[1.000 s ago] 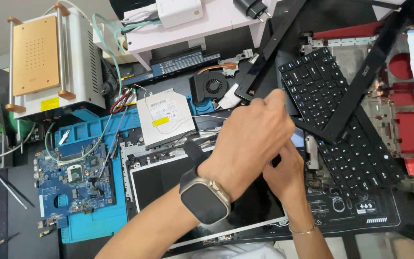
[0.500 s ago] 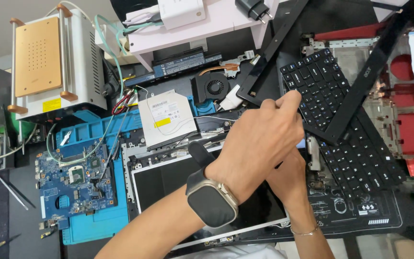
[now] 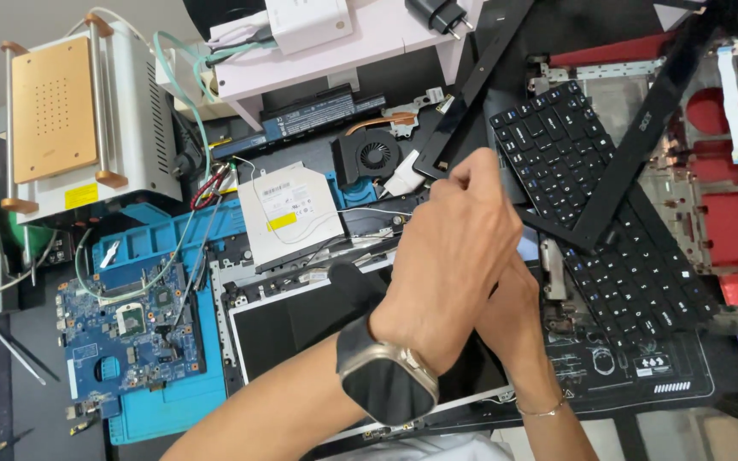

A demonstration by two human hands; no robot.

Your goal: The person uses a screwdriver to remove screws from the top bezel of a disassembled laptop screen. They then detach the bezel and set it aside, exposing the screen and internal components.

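The circuit board (image 3: 125,337) lies at the desk's left edge, the optical drive (image 3: 292,209) behind the screen panel (image 3: 301,329), the keyboard (image 3: 608,205) toward the right edge.

One keyboard (image 3: 601,205), one motherboard (image 3: 125,333), one optical drive (image 3: 290,212), two hands (image 3: 454,256)

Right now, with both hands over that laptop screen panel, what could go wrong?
1. The left hand and right hand work close above the bare screen panel; pressure there might crack it.
2. Thin white wires run loose beside the optical drive; a wrist could snag them.
3. The keyboard lies tilted under a loose black bezel strip; a nudge may slide both.
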